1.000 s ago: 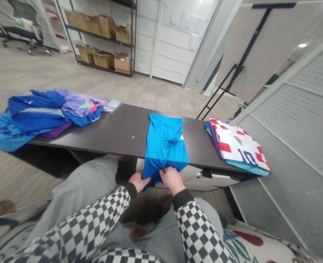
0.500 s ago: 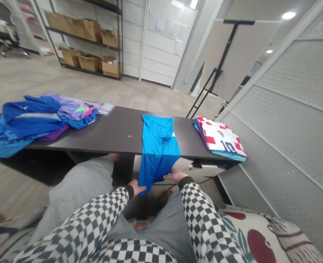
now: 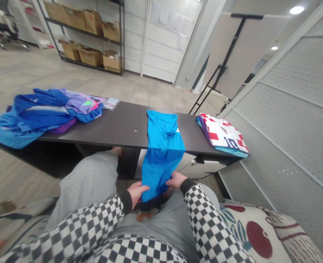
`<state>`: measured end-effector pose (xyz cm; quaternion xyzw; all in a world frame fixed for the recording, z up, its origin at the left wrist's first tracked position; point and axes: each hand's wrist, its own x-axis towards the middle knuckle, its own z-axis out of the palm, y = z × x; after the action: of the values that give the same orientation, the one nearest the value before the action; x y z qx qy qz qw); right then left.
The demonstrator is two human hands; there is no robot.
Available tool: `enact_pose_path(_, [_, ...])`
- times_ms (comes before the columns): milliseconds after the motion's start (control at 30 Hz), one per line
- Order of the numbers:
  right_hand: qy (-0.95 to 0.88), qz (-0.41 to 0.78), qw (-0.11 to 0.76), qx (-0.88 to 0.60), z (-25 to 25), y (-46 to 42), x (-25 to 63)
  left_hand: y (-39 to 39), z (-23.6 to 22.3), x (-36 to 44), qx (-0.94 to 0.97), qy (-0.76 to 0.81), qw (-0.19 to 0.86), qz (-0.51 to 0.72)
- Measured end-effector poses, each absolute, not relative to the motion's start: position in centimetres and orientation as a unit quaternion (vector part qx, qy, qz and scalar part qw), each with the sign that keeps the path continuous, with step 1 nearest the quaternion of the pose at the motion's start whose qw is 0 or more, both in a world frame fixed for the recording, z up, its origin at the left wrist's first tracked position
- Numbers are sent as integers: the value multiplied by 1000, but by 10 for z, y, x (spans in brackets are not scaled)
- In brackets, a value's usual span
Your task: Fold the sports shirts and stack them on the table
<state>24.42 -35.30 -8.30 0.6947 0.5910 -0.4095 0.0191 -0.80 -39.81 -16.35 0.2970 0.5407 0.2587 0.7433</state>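
Observation:
A bright blue shirt (image 3: 165, 142) lies lengthwise across the dark table, its near end hanging over the front edge towards my lap. My left hand (image 3: 137, 192) pinches the lower left corner of that hanging part. On the other side my right hand (image 3: 175, 179) grips the lower right edge, thumb on top and the other fingers partly hidden by the cloth. A small white logo shows on the shirt's right side. Between my hands the fabric is fairly flat, with some creases higher up.
The dark table (image 3: 117, 126) spans the view. A loose heap of blue and purple clothes (image 3: 43, 109) lies at its left end. Folded shirts, a red-and-white checked one (image 3: 223, 133) on top, sit at the right beside a grey perforated partition (image 3: 295, 120). White drawers (image 3: 205, 166) are below.
My right hand has gone from the middle of the hanging cloth to its right edge. The shirt's near end is now spread wider and drawn closer to me.

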Motion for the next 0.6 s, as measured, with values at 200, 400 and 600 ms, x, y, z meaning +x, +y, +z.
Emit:
enact_pose_path(200, [602, -506, -231, 573, -41, -435, 242, -435, -96, -55, 281, 482, 766, 320])
enact_pose_path(400, [444, -568, -420, 551, -19, -490, 237, -451, -30, -77, 306, 449, 789, 288])
enact_pose_path(600, [294, -673, -440, 516, -36, -514, 223, -460, -27, -74, 247, 492, 786, 280])
